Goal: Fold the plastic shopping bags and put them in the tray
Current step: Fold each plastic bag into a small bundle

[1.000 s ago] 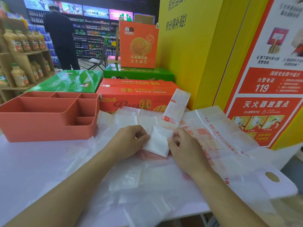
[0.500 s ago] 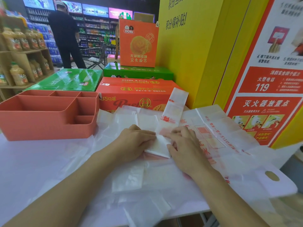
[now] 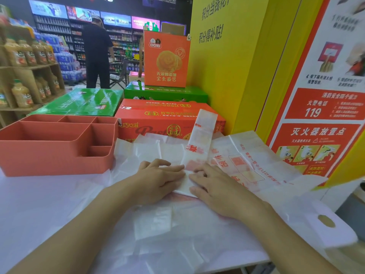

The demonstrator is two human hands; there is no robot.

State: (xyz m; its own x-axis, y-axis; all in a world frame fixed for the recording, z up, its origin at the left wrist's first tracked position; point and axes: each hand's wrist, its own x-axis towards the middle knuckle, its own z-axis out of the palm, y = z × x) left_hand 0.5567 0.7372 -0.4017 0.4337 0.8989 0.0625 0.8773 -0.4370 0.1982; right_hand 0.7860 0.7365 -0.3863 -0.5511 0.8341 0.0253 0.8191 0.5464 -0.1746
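A white plastic bag folded into a narrow strip point(image 3: 201, 135) lies on the table, its far end sticking up against the red box. The strip's near end is folded into a small flat packet point(image 3: 184, 187). My left hand point(image 3: 158, 179) lies flat on that packet with straight fingers. My right hand point(image 3: 217, 188) presses on it from the right, fingers extended. Under them spread several unfolded white bags with red print point(image 3: 246, 165). The salmon-coloured divided tray point(image 3: 55, 155) stands at the left, with nothing seen in its compartments.
Red carton point(image 3: 158, 119) and green cartons point(image 3: 83, 101) stand behind the table. A yellow pillar point(image 3: 233, 66) and a red fire-safety poster point(image 3: 324, 115) rise at right. A person in black point(image 3: 96, 52) stands in the far aisle. Shelves of bottles point(image 3: 25, 72) are at left.
My hands held the packet's edges lifted; they have now come down together and flattened it on the table. The person in the aisle has moved right.
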